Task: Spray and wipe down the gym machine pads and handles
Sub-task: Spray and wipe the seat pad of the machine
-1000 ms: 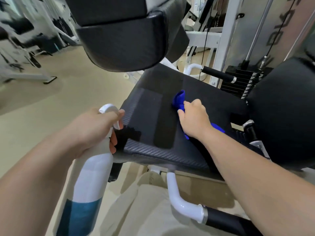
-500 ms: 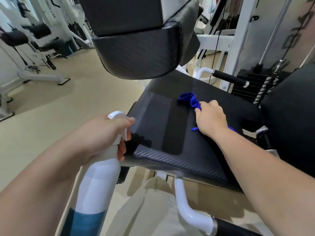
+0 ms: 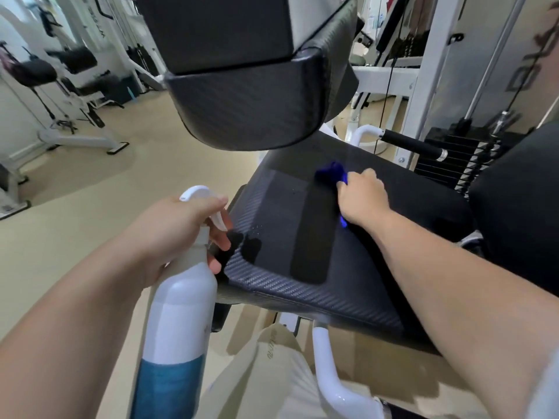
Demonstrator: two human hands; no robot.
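Black seat pad (image 3: pixel 302 237), seemingly damp; beige gym floor (image 3: pixel 90 192).

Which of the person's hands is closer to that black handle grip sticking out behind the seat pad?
Right. The right hand presses the blue cloth on the seat pad, just below the black handle grip. The left hand holds the spray bottle off the pad's near left corner, much farther away.

Right hand (image 3: pixel 363 199), blue cloth (image 3: pixel 329 173) on seat pad (image 3: pixel 287 237)
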